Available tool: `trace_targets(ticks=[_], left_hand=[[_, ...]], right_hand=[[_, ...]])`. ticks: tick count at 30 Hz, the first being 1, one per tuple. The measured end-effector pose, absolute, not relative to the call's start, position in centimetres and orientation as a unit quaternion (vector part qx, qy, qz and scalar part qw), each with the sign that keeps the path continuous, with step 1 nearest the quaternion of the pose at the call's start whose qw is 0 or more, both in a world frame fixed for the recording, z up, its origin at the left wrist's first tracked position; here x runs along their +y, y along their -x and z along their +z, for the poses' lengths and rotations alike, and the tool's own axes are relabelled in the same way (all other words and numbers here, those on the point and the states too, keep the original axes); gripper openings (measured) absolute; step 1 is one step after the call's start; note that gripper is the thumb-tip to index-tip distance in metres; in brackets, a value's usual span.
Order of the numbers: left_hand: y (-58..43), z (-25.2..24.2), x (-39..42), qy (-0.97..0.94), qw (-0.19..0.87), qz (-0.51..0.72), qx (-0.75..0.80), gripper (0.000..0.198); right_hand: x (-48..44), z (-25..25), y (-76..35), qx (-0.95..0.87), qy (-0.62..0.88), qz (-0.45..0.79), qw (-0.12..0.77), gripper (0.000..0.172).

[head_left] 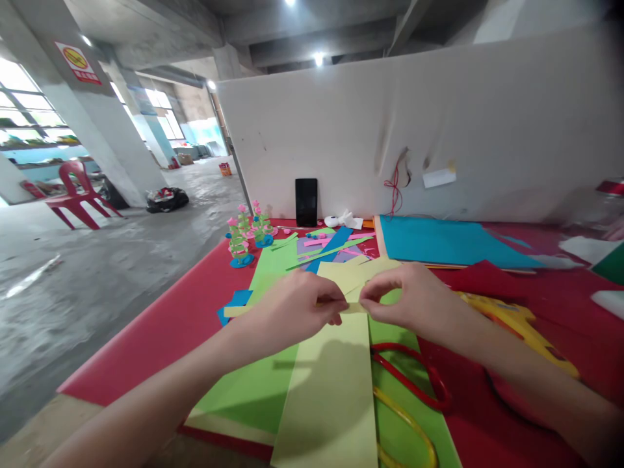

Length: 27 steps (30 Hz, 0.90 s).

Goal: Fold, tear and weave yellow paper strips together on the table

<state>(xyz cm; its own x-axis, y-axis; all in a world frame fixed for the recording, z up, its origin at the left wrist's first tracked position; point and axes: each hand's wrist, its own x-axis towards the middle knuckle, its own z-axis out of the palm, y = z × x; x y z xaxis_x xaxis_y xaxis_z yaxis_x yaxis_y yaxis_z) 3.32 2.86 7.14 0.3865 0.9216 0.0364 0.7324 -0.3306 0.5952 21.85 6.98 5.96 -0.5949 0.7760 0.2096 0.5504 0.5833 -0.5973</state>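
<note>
A narrow pale yellow paper strip [355, 308] is stretched between my hands. My left hand [297, 305] pinches it with thumb and fingertips. Close by on the other side, my right hand [409, 296] closes thumb and index finger on it, the two making a ring. Below my fingers lies a larger pale yellow sheet [331, 396] on top of green paper [234, 403]. Red and yellow looped handles, apparently scissors [422, 377], lie right of the sheet; their blades are hidden. Another yellow strip end [236, 312] shows left of my left hand; I cannot tell whether it is the same strip.
Small paper trees [240, 244] stand at the back left, near a black phone [306, 203] leaning on the white partition. Paper scraps [336, 244] lie mid-table. Blue sheets [433, 240] and a yellow glue gun [521, 328] are to the right. The red table covering [160, 331] ends at left.
</note>
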Motion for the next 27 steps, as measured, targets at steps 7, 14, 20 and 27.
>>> trace_targets(ticks=[7,14,20,27], left_hand=[[-2.6,8.7,2.8,-0.798,0.259,0.161,0.520,0.020],[-1.1,9.3,3.0,-0.792,0.249,0.152,0.537,0.022],[-1.9,8.2,3.3,-0.812,0.208,0.170,0.518,0.028],[-3.6,7.0,3.2,-0.795,0.285,0.212,0.493,0.024]], right_hand=[[7.2,7.3,-22.9,-0.866,0.395,0.247,0.182,0.012],[8.5,8.3,-24.6,-0.860,0.435,0.241,0.114,0.014],[6.9,9.5,-23.6,-0.862,0.402,0.281,0.129,0.013],[6.6,8.0,-23.0,-0.881,0.367,0.238,0.182,0.012]])
